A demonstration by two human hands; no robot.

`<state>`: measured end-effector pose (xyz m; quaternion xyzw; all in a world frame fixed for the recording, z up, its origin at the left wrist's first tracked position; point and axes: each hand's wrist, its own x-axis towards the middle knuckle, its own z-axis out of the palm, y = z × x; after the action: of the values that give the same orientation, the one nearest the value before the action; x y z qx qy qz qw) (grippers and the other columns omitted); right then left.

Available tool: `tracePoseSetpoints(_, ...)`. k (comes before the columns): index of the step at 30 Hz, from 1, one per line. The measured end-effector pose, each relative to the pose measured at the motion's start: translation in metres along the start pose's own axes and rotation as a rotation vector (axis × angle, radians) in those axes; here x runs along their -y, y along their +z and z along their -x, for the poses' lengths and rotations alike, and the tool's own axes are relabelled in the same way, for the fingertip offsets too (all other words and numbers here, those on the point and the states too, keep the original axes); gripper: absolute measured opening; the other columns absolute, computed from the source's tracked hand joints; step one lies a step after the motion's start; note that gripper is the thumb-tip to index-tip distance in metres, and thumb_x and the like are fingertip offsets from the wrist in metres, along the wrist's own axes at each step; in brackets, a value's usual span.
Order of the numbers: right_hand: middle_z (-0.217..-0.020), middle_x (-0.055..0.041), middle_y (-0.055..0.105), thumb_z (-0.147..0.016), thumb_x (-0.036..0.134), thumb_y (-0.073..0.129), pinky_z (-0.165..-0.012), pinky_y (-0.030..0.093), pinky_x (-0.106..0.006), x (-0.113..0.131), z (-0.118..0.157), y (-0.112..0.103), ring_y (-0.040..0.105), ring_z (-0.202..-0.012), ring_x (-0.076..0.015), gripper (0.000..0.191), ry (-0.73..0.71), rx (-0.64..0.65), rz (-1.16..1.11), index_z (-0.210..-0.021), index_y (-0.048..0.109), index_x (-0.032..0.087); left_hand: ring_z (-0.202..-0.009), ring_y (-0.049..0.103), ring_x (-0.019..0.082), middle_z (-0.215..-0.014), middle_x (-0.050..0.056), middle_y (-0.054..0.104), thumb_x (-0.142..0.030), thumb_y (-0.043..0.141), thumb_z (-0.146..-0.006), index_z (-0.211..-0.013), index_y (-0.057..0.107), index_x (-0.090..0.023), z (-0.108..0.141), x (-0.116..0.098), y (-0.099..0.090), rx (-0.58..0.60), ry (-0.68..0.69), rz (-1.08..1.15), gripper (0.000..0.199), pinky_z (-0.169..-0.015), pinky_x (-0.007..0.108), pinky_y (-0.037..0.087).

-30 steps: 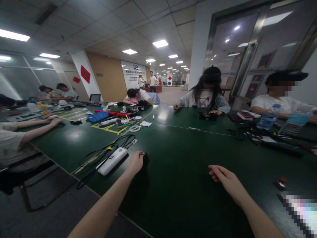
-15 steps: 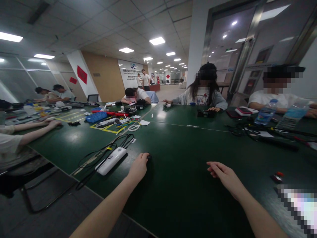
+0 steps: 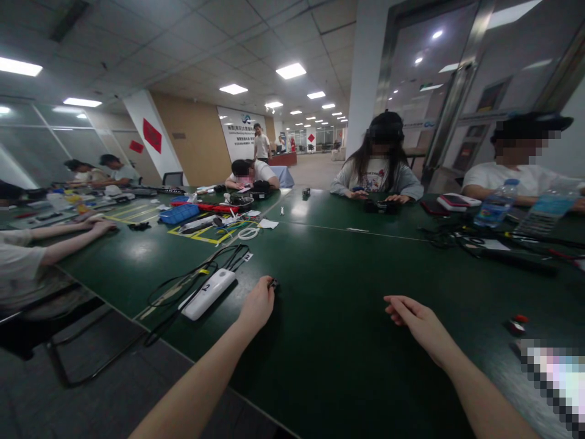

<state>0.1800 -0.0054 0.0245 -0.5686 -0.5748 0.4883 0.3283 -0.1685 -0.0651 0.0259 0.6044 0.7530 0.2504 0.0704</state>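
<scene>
My left hand (image 3: 259, 302) rests at the middle of the green table (image 3: 338, 341), its fingers closed round a small dark object (image 3: 273, 283). Most of that object is hidden by the fingers, so its kind cannot be made out. Just left of this hand lies a white power bank-like box (image 3: 208, 296) marked "2", with black cables (image 3: 183, 283) over and beside it. Further right, my right hand (image 3: 408, 314) is over the table with its fingers loosely stretched towards the left. Nothing shows in it.
A small red and black item (image 3: 518, 325) and a blurred-out bright screen (image 3: 557, 372) lie at the right. Water bottles (image 3: 498, 204) and cables are at the far right. A blue basket (image 3: 179, 213) and loose wires occupy the back left. Several people sit around the table.
My left hand has turned slightly, showing more of the small dark object. My right hand has hardly moved. Across the table, a person's hand has drawn back from a small object.
</scene>
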Motion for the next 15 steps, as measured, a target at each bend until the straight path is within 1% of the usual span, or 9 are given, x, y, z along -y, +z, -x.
tracePoseSetpoints(5, -0.084, -0.0059, 0.063, -0.071, 0.047, 0.048, -0.07, 0.046, -0.034, -0.0042, -0.0027, 0.0001, 0.056, -0.078, -0.0213, 0.04, -0.022, 0.006, 0.014, -0.099, 0.059, 0.02, -0.088, 0.057, 0.02, -0.106, 0.013, 0.056, -0.024, 0.033, -0.083, -0.109, 0.043, -0.014, -0.0007, 0.002, 0.0022, -0.031, 0.017, -0.059, 0.029, -0.077, 0.031, 0.042)
tracePoseSetpoints(9, -0.083, -0.0062, 0.063, -0.071, 0.047, 0.049, -0.069, 0.047, -0.033, -0.0035, -0.0025, -0.0006, 0.056, -0.077, -0.0214, 0.04, -0.008, 0.001, 0.013, -0.099, 0.06, 0.02, -0.085, 0.058, 0.019, -0.103, 0.011, 0.057, -0.025, 0.035, -0.082, -0.108, 0.044, -0.016, -0.0018, -0.0006, 0.0031, -0.031, 0.001, -0.134, 0.029, -0.073, 0.029, 0.042)
tracePoseSetpoints(12, -0.084, -0.006, 0.063, -0.072, 0.046, 0.048, -0.069, 0.046, -0.033, -0.0026, -0.0022, -0.0008, 0.056, -0.078, -0.0211, 0.039, 0.004, 0.003, 0.023, -0.1, 0.059, 0.02, -0.085, 0.057, 0.019, -0.102, 0.011, 0.056, -0.024, 0.036, -0.082, -0.106, 0.046, -0.015, -0.0023, -0.0029, 0.003, -0.042, 0.014, -0.176, 0.027, -0.072, 0.028, 0.042)
tracePoseSetpoints(15, -0.085, -0.006, 0.063, -0.073, 0.047, 0.047, -0.07, 0.046, -0.033, -0.0043, -0.0032, -0.0007, 0.056, -0.079, -0.0207, 0.04, -0.01, 0.008, 0.029, -0.1, 0.059, 0.02, -0.084, 0.057, 0.018, -0.1, 0.011, 0.056, -0.024, 0.035, -0.082, -0.104, 0.047, -0.015, -0.0021, -0.0044, 0.0025, -0.037, 0.007, -0.195, 0.026, -0.071, 0.028, 0.042)
